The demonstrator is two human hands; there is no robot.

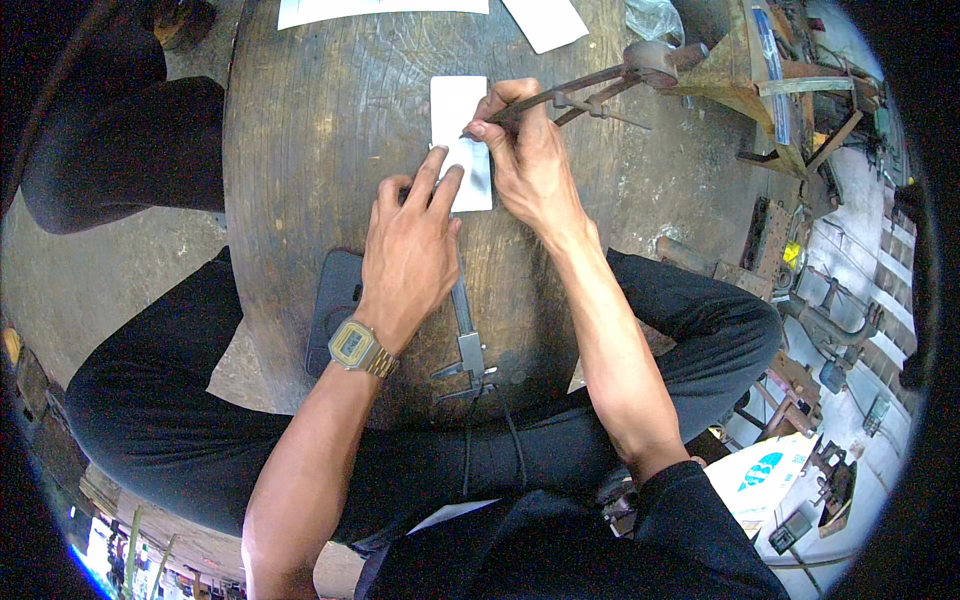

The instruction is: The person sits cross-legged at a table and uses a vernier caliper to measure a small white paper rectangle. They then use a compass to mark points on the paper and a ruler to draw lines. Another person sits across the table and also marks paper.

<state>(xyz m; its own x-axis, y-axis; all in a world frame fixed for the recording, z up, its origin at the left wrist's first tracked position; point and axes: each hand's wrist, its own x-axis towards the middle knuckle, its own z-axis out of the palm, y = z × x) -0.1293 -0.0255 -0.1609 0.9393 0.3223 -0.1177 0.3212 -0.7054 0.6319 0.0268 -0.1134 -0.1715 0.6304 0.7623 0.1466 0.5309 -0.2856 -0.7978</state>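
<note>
A small white rectangular sheet (458,100) lies on the worn wooden tabletop (300,170). My left hand (410,255), wearing a metal watch (355,345), rests its stretched fingertips on the sheet's lower left part. A rusty pair of dividers (590,82) is pinched near its points in my right hand (522,160). Its round hinge sticks out to the upper right, and a leg tip meets the sheet, partly hidden by my fingers. A vernier caliper (468,340) lies just right of my left wrist, its upper end out of sight near my hand.
A dark flat case or phone (335,290) lies beside my left wrist. Further white sheets (545,20) are at the table's far edge, near a clear plastic bag (655,20). Another person's dark-clad leg (120,150) is at the left. Metal tools and a wooden stand (740,85) are at the right.
</note>
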